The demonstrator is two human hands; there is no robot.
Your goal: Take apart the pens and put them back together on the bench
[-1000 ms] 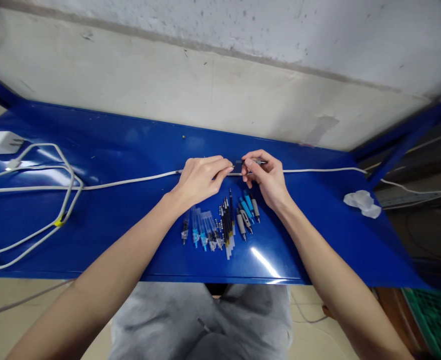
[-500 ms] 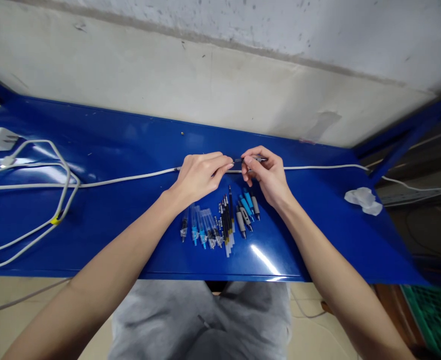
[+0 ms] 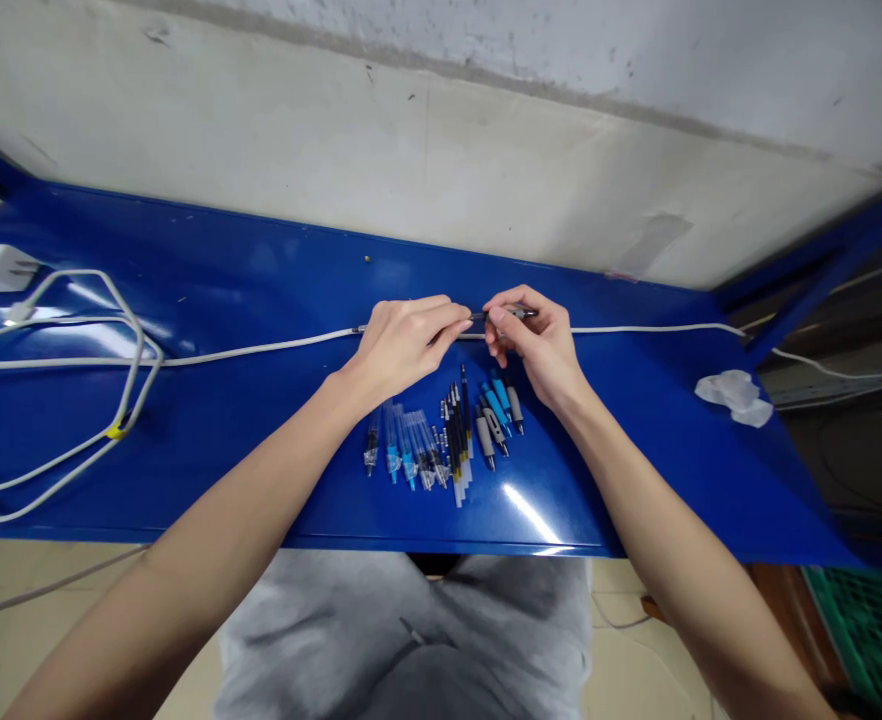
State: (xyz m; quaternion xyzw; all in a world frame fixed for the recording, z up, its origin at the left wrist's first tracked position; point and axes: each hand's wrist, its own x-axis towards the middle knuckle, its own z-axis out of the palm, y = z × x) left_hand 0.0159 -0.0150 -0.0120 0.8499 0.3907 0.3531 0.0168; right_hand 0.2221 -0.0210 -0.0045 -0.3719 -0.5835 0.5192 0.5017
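At frame centre, the left hand (image 3: 403,345) and right hand (image 3: 535,345) both pinch one pen (image 3: 502,314) above the blue surface (image 3: 261,290); pen parts (image 3: 445,435) lie just below, a cable (image 3: 246,350) behind.

Two hands (image 3: 478,345), one pen part (image 3: 502,314) between them; three grey grips (image 3: 514,405); two blue grips (image 3: 495,400); one crumpled wrapper (image 3: 735,396).

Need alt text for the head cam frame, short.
Two bare hands, left hand and right hand, meet over a blue table, pinching a slim dark pen part between their fingertips. Pen parts lie in a row just below; a white cable crosses the table.
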